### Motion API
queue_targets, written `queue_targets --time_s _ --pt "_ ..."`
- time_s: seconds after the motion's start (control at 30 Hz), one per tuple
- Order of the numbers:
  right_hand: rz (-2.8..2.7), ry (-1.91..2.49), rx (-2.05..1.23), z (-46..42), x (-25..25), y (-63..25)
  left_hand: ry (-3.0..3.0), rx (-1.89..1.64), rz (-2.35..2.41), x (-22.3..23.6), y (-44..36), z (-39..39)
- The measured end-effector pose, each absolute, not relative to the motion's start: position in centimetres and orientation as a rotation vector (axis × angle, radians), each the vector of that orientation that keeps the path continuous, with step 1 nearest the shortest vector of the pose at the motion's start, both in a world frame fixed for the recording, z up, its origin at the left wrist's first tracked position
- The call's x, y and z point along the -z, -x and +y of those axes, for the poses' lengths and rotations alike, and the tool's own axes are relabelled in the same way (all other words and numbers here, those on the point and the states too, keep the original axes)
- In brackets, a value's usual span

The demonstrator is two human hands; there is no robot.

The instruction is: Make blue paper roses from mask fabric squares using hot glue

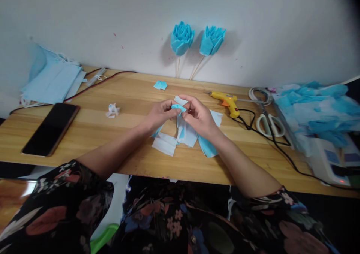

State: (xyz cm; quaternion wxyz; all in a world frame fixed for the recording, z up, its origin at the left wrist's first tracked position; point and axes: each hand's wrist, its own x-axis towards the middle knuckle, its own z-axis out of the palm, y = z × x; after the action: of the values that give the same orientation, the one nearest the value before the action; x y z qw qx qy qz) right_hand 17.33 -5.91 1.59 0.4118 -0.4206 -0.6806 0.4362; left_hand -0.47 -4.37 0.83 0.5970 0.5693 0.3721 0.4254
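Above the middle of the wooden table, my left hand [162,115] and my right hand [199,116] pinch a small blue piece of mask fabric [178,107] between thumbs and fingers. It looks folded along its edge. Under and around the hands lie white and blue cut fabric pieces [186,132], partly hidden by my fingers. One pale rectangle [164,143] rests nearer to me. A blue stack [207,147] sits below my right wrist. Farther back, a small folded blue piece [160,84] lies alone on the table.
Two blue fabric roses [182,38] on sticks lean against the wall. At right are a yellow glue gun [230,101], scissors [270,124], a cable and a heap of blue fabric [323,108]. A phone [51,129], face masks [53,78] and white scraps [113,111] lie left.
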Motion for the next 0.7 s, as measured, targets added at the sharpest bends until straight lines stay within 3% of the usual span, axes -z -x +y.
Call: queue_targets --time_s 0.2,0.7 --pt "-1.725 1.072 -1.083 -5.7 -1.6 -17.5 -1.352 -0.964 0.905 -1.0 0.6 -4.3" --pt "-1.713 0.916 -1.392 -5.1 -1.6 -18.6 -1.372 -0.942 0.882 -1.3 0.5 -4.4"
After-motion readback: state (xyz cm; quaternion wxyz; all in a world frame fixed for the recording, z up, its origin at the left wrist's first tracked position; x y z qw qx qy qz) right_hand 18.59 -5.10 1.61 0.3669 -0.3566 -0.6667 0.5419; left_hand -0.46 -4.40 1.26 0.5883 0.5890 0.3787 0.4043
